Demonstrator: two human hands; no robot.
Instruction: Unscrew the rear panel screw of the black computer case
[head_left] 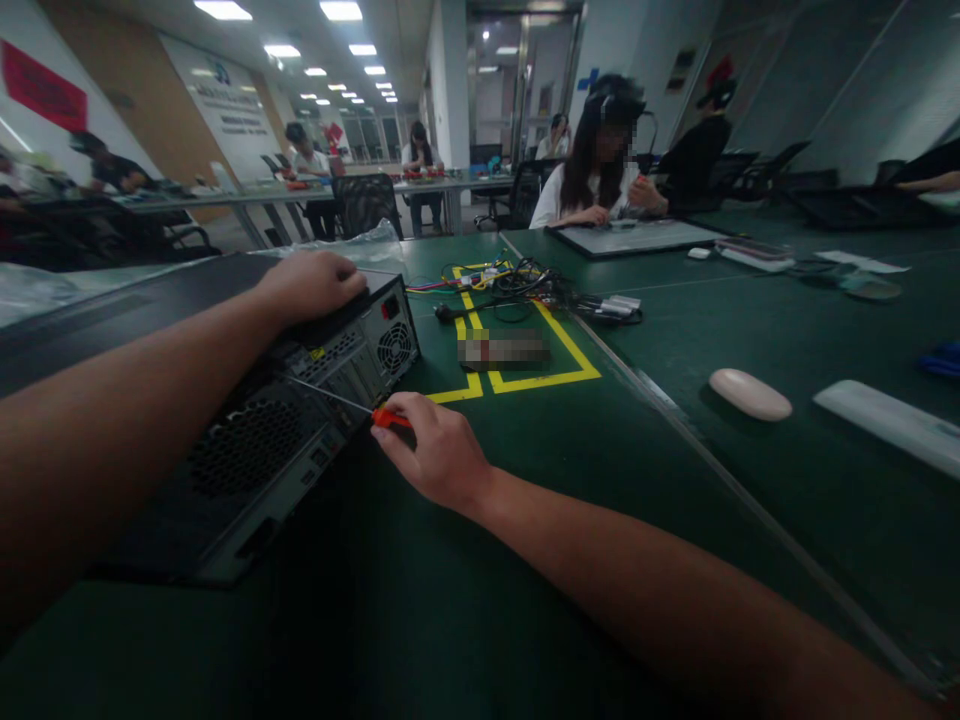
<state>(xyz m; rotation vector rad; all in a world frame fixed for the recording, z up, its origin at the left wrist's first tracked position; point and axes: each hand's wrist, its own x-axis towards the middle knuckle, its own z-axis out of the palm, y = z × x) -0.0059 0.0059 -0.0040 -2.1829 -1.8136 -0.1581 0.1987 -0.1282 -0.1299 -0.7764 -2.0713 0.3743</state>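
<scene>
A black desktop computer case [247, 440] lies on its side on the green table [480, 600], its rear panel with fan grilles facing me. My left hand [311, 285] rests on the case's top far corner, fingers curled over the edge. My right hand [435, 450] is closed around the orange handle of a screwdriver [352, 402]. The thin metal shaft runs left, its tip against the rear panel near the upper edge.
A tangle of coloured cables [525, 285] lies inside a yellow taped square [525, 350]. A white mouse [750, 393] and white keyboard [892, 425] sit to the right. A person [600, 160] works across the table; others sit at far desks.
</scene>
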